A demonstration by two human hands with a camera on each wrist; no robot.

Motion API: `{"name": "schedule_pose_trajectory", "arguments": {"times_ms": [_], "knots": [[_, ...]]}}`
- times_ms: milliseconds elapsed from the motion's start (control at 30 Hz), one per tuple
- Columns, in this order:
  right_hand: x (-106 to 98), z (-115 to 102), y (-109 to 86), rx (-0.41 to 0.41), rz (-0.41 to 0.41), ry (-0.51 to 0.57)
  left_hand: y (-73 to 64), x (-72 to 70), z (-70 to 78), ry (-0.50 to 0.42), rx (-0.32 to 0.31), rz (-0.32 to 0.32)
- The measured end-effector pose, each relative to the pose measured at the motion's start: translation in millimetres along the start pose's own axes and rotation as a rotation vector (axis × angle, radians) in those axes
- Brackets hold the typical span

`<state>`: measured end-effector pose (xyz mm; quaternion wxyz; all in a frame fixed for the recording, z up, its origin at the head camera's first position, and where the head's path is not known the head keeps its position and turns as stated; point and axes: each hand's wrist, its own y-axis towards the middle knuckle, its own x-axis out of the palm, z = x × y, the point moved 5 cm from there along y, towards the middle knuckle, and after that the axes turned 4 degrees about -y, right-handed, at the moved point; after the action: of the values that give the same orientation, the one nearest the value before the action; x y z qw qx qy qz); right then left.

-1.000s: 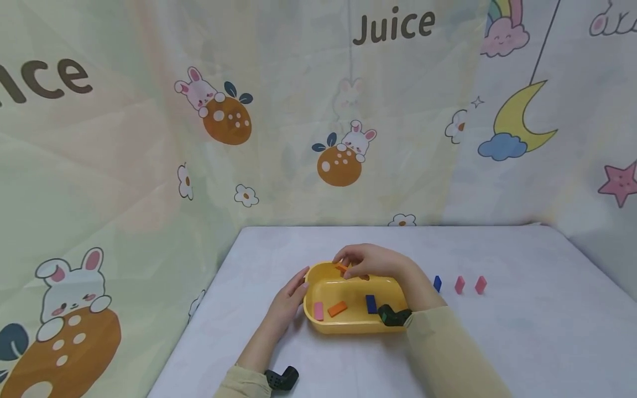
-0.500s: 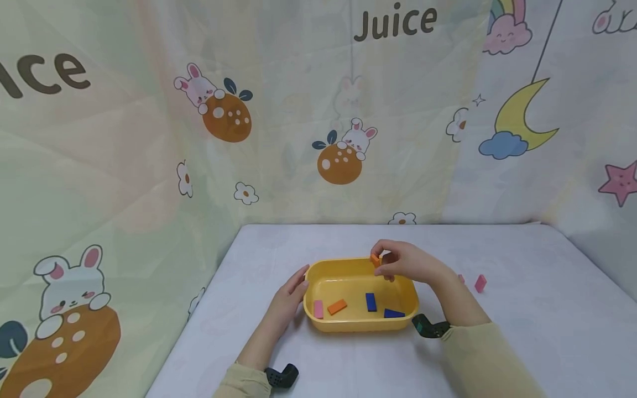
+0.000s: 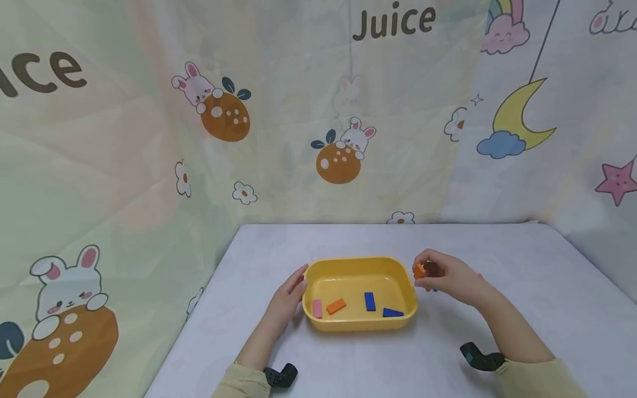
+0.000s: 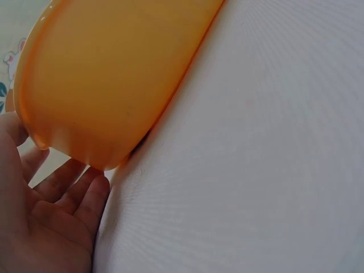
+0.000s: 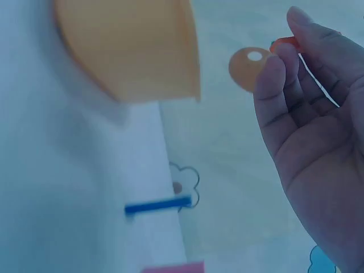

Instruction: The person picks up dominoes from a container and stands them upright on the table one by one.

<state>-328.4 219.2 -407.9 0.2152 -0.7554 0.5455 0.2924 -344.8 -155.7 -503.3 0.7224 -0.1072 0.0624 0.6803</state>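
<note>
A yellow plastic tray point(image 3: 360, 326) sits on the table with several small blocks lying inside. These include a pink block point(image 3: 317, 308), an orange block point(image 3: 335, 306), an upright-lying blue block point(image 3: 370, 301) and a second blue block point(image 3: 393, 313) near the front right. My left hand point(image 3: 287, 297) touches the tray's left end with fairly straight fingers, seen close in the left wrist view. My right hand point(image 3: 450, 276) pinches another orange block point(image 3: 419, 271) between thumb and fingers, just outside the tray's right end.
Beyond my right hand stand a blue block point(image 5: 157, 205) and a pink block point(image 5: 173, 268), mostly hidden in the head view. A white cloth covers the table point(image 3: 358, 365). Printed curtains point(image 3: 278, 110) hang behind and at the sides.
My right hand has moved right from above the tray's far rim to past its right end, carrying the orange block. The blue block at the tray's front right came into sight. My left hand stays put.
</note>
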Motion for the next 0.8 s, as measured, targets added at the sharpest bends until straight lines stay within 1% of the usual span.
{"name": "schedule_pose_trajectory", "arguments": {"times_ms": [133,200,367,567,800], "knots": [[-4,15,-14.4,0.019,-0.022,-0.008,-0.4,-0.9,1.8,0.007,-0.008,0.013],[-5,23,-21.2,0.029,-0.031,-0.031,-0.5,-1.1,2.0,0.008,-0.011,0.016],[-3,46,-33.6,0.075,-0.039,-0.069,-0.3,-1.1,2.6,0.013,-0.004,0.015],[5,69,-37.0,0.101,-0.029,-0.082,-0.2,-0.8,2.5,0.007,-0.004,0.016],[11,81,-37.8,0.138,0.001,-0.126,-1.6,0.5,2.3,0.0,-0.012,0.012]]}}
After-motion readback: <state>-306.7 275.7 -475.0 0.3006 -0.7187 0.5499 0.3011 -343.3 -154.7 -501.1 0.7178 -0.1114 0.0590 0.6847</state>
